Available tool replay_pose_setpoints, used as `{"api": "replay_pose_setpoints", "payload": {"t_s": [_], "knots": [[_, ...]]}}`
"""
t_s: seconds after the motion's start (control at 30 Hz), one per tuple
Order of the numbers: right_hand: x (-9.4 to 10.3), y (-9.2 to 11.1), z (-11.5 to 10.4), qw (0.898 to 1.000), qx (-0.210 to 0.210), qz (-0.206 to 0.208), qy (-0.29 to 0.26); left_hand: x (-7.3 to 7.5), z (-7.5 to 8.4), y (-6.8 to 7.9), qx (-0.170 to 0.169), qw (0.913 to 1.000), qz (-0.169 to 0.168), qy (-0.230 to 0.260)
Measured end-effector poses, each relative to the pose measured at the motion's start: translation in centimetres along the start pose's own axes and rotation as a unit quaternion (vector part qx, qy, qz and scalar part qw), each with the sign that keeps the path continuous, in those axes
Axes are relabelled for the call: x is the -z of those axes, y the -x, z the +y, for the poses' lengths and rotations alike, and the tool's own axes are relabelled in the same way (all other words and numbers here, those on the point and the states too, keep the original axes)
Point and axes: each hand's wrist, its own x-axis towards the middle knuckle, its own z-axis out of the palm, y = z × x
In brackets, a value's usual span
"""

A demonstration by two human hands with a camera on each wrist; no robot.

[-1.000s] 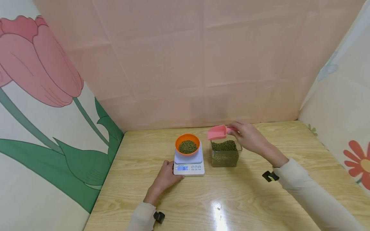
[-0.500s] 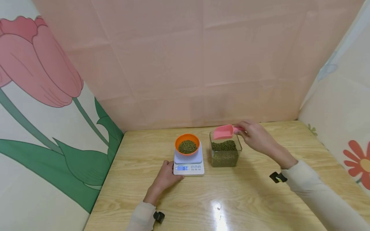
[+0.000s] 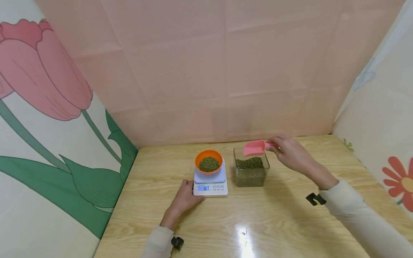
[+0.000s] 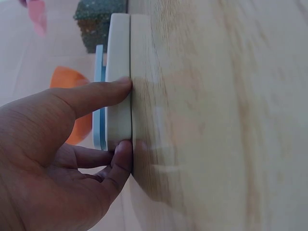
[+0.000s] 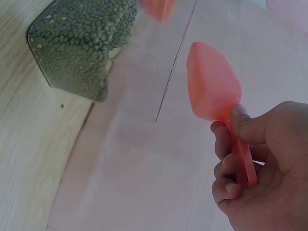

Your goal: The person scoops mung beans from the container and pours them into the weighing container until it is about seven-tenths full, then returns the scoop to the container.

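The pink scoop [image 3: 255,148] hangs above the clear container [image 3: 250,180] of green beans [image 3: 250,163], apart from the beans below, having shifted rightward over the last second from the gap beside the orange bowl [image 3: 208,153]. The right hand [image 3: 292,153] holds it by the handle, thumb on top and fingers curled beneath, as the right wrist view shows; no beans are visible in the scoop. The bowl sits on the kitchen scale [image 3: 210,178] with a mound of beans in it, and the display [image 3: 203,188] seems to read the same digits, 367, though a decimal point is too small to tell. With the scoop away from the bowl and that reading unchanged, I judge that nothing is being added just now. The left hand [image 3: 186,197] has stayed at the scale's near left corner on the counter [image 3: 280,222], gripping it between thumb and curled fingers.
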Motion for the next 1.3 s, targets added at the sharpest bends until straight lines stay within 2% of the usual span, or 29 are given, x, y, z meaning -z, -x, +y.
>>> {"api": "replay_pose_setpoints", "payload": {"t_s": [0.4,0.67,0.97,1.3], "knots": [[0.1,0.2,0.3,1.0,0.014,-0.006,0.006,0.0,0.1,0.1,-0.003,1.0,0.001,-0.002],[-0.5,0.2,0.7,0.999,0.036,-0.008,0.021,0.0,0.1,0.0,-0.003,1.0,0.003,-0.008],[-0.7,-0.1,0.7,0.999,0.024,-0.026,0.031,0.0,0.0,-0.2,0.008,1.0,0.002,-0.003],[-1.4,-0.2,1.0,0.998,0.016,-0.038,0.04,-0.1,-0.1,-0.3,0.005,1.0,0.003,-0.006]]}}
